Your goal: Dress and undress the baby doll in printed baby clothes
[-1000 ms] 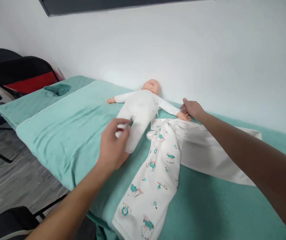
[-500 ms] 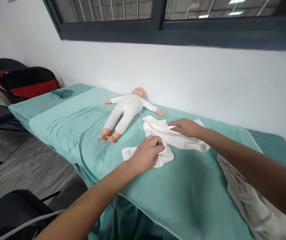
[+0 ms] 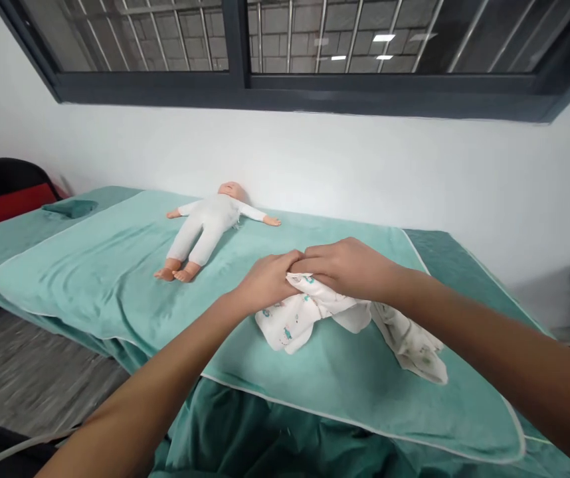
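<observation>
My left hand [image 3: 272,282] and my right hand [image 3: 347,269] meet over the green bed cover, knuckles touching. Both are closed on a white baby garment [image 3: 289,325] with small coloured prints, its upper edge bunched between them. The garment's lower part hangs in folds onto the cover. A paler greyish cloth [image 3: 409,345] trails out to the right, below my right forearm; whether it belongs to the same garment I cannot tell. A baby doll [image 3: 212,222] in a white body lies on its back, left of my hands, arms spread and head toward the wall.
The bed cover [image 3: 115,265] is light green with white piping, over a darker green sheet [image 3: 245,431]. A small green cloth [image 3: 70,208] lies at the far left. Behind stands a white wall [image 3: 339,166] under a dark window frame [image 3: 285,93]. Red-and-black chairs [image 3: 10,196] stand left.
My hands have come together and gathered the garment, which lay spread between them before. The camera has turned right, so the doll appears farther left.
</observation>
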### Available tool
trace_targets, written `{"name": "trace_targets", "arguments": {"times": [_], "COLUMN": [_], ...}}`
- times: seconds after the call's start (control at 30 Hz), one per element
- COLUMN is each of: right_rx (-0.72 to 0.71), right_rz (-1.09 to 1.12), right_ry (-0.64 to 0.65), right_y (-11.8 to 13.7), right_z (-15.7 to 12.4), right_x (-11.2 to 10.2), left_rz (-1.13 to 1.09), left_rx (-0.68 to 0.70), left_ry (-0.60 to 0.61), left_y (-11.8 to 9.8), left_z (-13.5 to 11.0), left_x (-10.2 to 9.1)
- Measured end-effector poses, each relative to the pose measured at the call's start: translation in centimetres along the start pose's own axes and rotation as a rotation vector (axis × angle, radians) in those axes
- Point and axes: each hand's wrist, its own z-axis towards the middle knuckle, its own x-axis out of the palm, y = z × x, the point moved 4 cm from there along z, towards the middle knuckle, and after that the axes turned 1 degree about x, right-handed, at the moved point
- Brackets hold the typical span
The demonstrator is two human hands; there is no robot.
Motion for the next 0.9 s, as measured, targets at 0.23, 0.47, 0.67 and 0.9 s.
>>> {"name": "trace_targets", "arguments": {"times": [0.23,0.47,0.67,0.9], "right_rx": [0.495,0.547,0.668,0.626], "right_rz": [-0.021,0.605,1.732,2.012], "right_ry": [0.105,-0.104,-0.518,-0.443], "right_y": [-2.6,-3.0,1.5,4.9], "right_z": [-2.3,-1.5,0.4,2.3], "right_x": [-0.2,5.9,13.4,14.6], "left_rz": [0.529,0.143,-0.398,-0.283], "left_rx": [-0.162,-0.294,-0.172,-0.218], "left_ry": [-0.207,-0.544,-0.341,-0.418], "left_y": [0.0,0.1,-1.5,2.6], "left_z": [-1.0,-2.5,-4.2,-8.8], "left_x": [-2.4,-3.0,-0.9,0.9]}}
